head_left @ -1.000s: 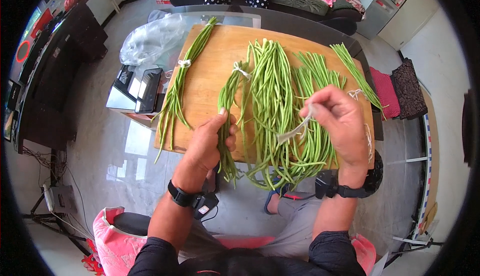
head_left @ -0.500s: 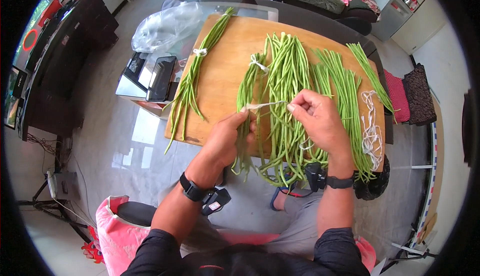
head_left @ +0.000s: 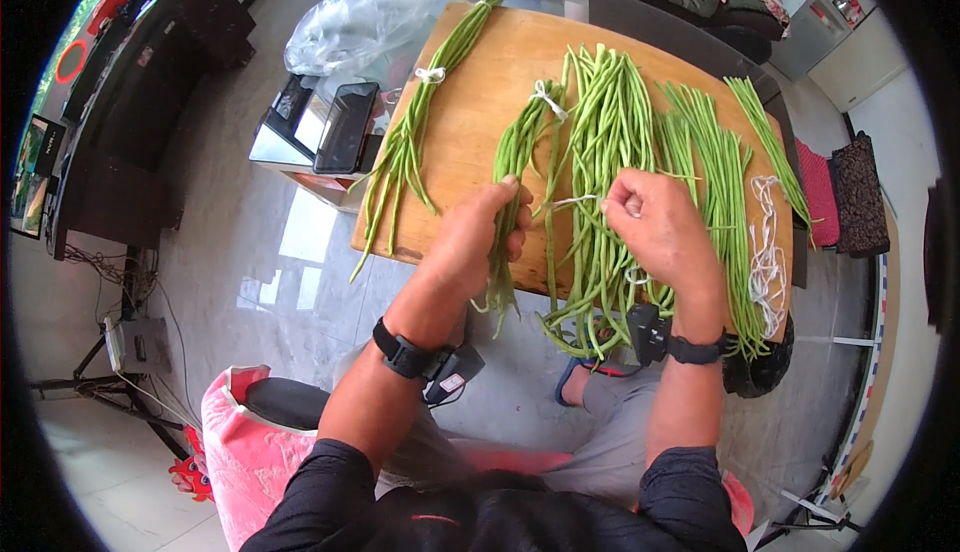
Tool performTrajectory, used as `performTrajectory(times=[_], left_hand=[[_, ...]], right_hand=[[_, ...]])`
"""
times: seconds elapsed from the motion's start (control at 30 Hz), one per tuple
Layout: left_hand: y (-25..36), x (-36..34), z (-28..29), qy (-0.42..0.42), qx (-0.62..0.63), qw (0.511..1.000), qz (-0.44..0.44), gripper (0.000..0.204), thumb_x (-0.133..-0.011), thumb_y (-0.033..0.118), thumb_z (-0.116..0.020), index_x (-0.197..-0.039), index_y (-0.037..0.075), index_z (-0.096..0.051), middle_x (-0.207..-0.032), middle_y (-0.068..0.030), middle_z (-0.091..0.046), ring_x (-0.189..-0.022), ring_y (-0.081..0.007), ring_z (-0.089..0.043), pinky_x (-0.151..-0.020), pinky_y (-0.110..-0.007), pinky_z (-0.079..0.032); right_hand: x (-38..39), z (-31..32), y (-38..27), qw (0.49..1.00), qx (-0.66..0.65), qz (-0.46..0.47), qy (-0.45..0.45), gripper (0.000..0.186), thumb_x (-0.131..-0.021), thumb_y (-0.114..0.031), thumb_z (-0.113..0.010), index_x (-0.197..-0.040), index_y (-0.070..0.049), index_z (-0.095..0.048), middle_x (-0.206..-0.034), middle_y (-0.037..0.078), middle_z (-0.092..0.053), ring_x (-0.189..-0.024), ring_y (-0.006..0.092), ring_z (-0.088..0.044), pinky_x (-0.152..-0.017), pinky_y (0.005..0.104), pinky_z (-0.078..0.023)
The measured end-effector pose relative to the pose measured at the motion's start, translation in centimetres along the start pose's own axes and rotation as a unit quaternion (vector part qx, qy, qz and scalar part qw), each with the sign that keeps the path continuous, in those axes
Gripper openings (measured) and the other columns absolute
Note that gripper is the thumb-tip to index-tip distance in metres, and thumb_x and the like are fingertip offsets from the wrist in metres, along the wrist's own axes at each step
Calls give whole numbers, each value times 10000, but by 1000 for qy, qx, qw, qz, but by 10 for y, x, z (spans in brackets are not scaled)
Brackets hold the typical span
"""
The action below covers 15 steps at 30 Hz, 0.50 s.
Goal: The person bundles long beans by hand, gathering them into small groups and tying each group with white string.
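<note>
My left hand is wrapped round the lower part of a bundle of green long beans, which has a white string tied near its upper end. Pinched in the closed fingers of my right hand is a thin white string; its free end stretches left toward the bundle, over the beans. Between and beyond my hands lies a large loose pile of long beans. Another tied bundle rests at the left of the wooden board.
More long beans lie at the right, beside a tangle of white strings. Left of the board are a clear plastic bag and a black phone on a box. A person sits beyond the table.
My left hand has let go of the string's end and closed round the tied bean bundle. The right hand still pinches the string. The whole view has shifted slightly.
</note>
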<state>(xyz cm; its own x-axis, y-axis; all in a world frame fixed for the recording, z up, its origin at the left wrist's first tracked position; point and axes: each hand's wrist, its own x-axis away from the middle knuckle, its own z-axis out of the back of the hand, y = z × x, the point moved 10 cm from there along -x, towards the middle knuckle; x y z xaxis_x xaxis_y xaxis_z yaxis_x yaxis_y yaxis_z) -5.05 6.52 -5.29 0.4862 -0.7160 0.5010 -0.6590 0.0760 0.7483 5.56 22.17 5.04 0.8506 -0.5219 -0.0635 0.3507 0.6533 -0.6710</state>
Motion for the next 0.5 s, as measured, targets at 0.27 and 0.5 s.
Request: performTrajectory(times=[0.27,0.5], left_hand=[[11,3,2,16,-118,990,-75,416,-1081,381,-498,-1068,0,-665,-685,-37,-565,-617,-129,-543,-576,-284,-426],[20,6,6,38,-134,985,-101,437,-1084,400,-494,-1096,1,-671,-691,-33,-569,-616,-120,-528,-585,-276,-416]], right_hand=[[-4,-31,9,994,-77,-36,-69,153,-865,-107,-676,-803,28,-642,-639,116,-614,-570,156,-570,-572,340,-477],[-5,-26,14,991,-91,-13,-98,148,-858,-93,-674,-776,16,-617,-605,62,-549,-577,92,-501,-549,311,-436]])
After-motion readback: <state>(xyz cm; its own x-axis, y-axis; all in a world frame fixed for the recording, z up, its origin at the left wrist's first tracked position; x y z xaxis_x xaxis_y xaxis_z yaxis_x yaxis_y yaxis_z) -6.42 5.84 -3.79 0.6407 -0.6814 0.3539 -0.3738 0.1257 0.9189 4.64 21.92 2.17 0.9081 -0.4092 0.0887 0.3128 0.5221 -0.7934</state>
